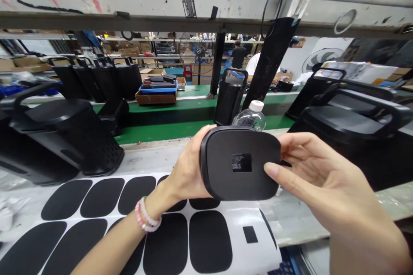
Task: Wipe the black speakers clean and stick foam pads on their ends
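A black portable speaker (222, 180) is held up in front of me, its flat rounded underside facing me. A small dark label (241, 162) with fine print sits in the middle of that underside. My left hand (190, 167) is closed around the left side, its fingers partly hidden behind the speaker. At the right edge, my right hand (309, 172) grips it with the thumb laid on the underside and the fingers behind. Below lies a white sheet (245, 258) bearing rows of black rounded pads (210, 240). The rest of the speaker's body is hidden.
More black speakers with handles stand at the left (71, 133) and right (351, 124). A clear bottle (250, 118) with a white cap is just behind the held speaker. Beyond runs a green conveyor belt (155, 126). A shelf beam (145, 4) crosses overhead. People work farther back.
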`<state>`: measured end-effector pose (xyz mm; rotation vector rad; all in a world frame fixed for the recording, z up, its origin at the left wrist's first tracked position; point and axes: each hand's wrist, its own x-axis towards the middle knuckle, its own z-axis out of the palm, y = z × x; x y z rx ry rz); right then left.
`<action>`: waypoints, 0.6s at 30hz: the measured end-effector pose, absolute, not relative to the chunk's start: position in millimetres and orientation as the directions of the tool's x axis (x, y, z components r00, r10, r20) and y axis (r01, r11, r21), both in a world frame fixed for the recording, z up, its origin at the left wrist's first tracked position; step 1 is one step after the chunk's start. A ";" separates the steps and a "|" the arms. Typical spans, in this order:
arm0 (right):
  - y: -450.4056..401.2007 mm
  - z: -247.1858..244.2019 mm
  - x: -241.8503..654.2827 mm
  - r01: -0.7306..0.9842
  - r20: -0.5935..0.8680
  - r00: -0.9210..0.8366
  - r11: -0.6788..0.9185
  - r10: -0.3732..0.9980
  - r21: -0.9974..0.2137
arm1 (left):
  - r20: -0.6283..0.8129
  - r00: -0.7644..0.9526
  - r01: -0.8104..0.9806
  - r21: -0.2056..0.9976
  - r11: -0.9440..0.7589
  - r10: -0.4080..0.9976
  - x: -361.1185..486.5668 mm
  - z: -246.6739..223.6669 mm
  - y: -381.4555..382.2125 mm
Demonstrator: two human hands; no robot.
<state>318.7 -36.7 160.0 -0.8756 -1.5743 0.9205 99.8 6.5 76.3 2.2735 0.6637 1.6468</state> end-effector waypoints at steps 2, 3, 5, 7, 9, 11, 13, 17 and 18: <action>-34.9 159.4 320.1 0.064 0.417 -0.178 0.433 0.891 -0.899 | 0.856 0.249 0.258 0.393 -0.883 0.453 99.7 79.4 5.6; -34.3 159.0 320.6 0.058 0.415 -0.178 0.430 0.892 -0.901 | 0.862 0.246 0.274 0.376 -0.885 0.443 99.5 80.5 5.3; -33.1 158.2 321.6 0.046 0.416 -0.194 0.431 0.889 -0.901 | 0.867 0.251 0.289 0.358 -0.888 0.431 99.1 81.6 5.1; -32.1 157.3 322.3 0.045 0.417 -0.204 0.434 0.886 -0.900 | 0.870 0.253 0.293 0.348 -0.891 0.423 98.8 81.2 5.4; -31.3 157.1 322.2 0.044 0.423 -0.206 0.440 0.882 -0.897 | 0.868 0.251 0.292 0.354 -0.888 0.429 98.7 80.2 5.7; -31.7 157.9 320.4 0.032 0.418 -0.187 0.431 0.889 -0.902 | 0.865 0.244 0.293 0.365 -0.884 0.438 98.8 79.6 5.5; -33.6 159.7 317.0 0.003 0.399 -0.146 0.403 0.905 -0.915 | 0.863 0.242 0.301 0.368 -0.880 0.443 98.8 79.6 5.1; -38.8 163.6 309.8 -0.024 0.349 -0.090 0.348 0.933 -0.937 | 0.860 0.241 0.308 0.373 -0.875 0.451 98.2 80.8 4.2; -39.8 164.1 308.7 -0.023 0.348 -0.088 0.347 0.933 -0.937 | 0.859 0.239 0.305 0.377 -0.874 0.454 98.0 81.1 4.1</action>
